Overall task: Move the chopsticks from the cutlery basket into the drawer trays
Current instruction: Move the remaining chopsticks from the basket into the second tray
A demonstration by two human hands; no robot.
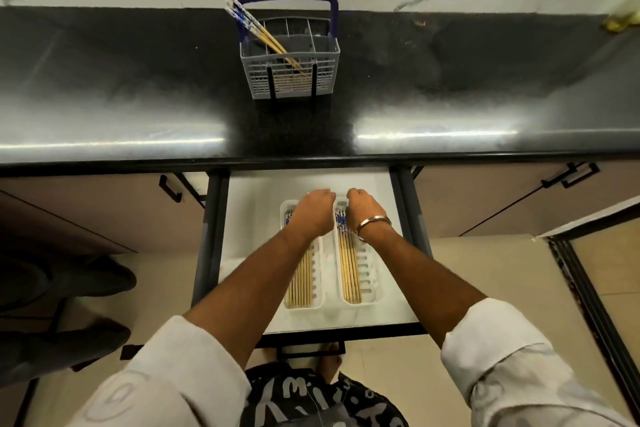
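A grey cutlery basket (291,59) with a blue handle stands on the dark counter, and a few blue-patterned chopsticks (258,28) lean out of its left side. Below it, the open drawer (242,218) holds two white trays. Several chopsticks (303,284) lie in the left tray (318,302), and more chopsticks (348,274) lie in the right tray (372,284). My left hand (313,213) is at the left tray's far end, its fingers curled down over the chopsticks' patterned ends. My right hand (365,210), with a bangle on the wrist, does the same at the right tray. The fingertips are hidden.
The glossy black counter (138,97) runs across the view below a marble wall. Closed cabinet doors with black handles (173,187) flank the drawer. A dark stool (52,288) stands on the floor at the left, and a dark door frame (588,305) at the right.
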